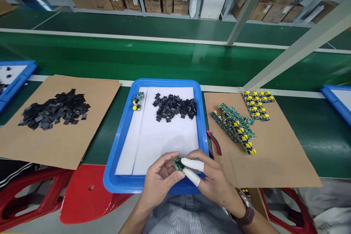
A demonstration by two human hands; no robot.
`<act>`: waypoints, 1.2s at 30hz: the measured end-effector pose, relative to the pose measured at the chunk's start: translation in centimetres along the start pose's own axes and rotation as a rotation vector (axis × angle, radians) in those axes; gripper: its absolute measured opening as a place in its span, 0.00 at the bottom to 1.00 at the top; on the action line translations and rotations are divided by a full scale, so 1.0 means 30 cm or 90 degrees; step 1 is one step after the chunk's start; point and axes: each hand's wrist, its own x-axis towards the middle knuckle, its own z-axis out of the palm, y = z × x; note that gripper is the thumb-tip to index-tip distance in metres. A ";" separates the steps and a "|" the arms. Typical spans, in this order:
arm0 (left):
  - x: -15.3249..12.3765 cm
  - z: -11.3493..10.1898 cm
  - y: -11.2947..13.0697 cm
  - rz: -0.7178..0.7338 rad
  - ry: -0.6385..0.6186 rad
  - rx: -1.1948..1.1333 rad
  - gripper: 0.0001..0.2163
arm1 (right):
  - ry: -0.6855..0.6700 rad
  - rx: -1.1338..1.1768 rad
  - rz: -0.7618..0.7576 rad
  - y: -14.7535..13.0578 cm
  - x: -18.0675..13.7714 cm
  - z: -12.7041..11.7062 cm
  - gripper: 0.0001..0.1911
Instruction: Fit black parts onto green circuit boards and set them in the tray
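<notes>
Hands meet over the near rim of the blue tray (120,142), both pinching one small green board (178,163). The left hand (159,179) closes its grip on the board from the left; the right hand (211,181), with white finger cots (192,170) on two fingers, pinches it from the right. The board sits above the tray's near edge, not over the white liner (164,139). Risk one: a slip at either grip would probably drop the board past the rim, toward the lap or the red stool (87,193), since little tray lies beneath it. Risk two: the bare left fingertips touch the board directly, which may leave residue or discharge on it. Risk three: a sideways sweep of the right forearm could scatter the boards (236,126) stacked on the cardboard (274,161) just beside the tray, or catch the red-handled cutters (215,142). The black parts (175,106) piled at the tray's far end lie well apart from the hands.
</notes>
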 end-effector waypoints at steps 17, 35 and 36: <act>-0.017 -0.016 -0.016 0.010 0.050 0.068 0.15 | -0.103 -0.007 0.024 -0.012 0.000 0.040 0.26; 0.679 -0.484 0.363 0.345 0.118 0.874 0.19 | 0.002 -0.295 -0.012 0.126 -0.080 -0.025 0.15; 0.685 -0.491 0.359 0.347 0.106 0.883 0.20 | 0.017 -0.311 -0.012 0.131 -0.077 -0.042 0.15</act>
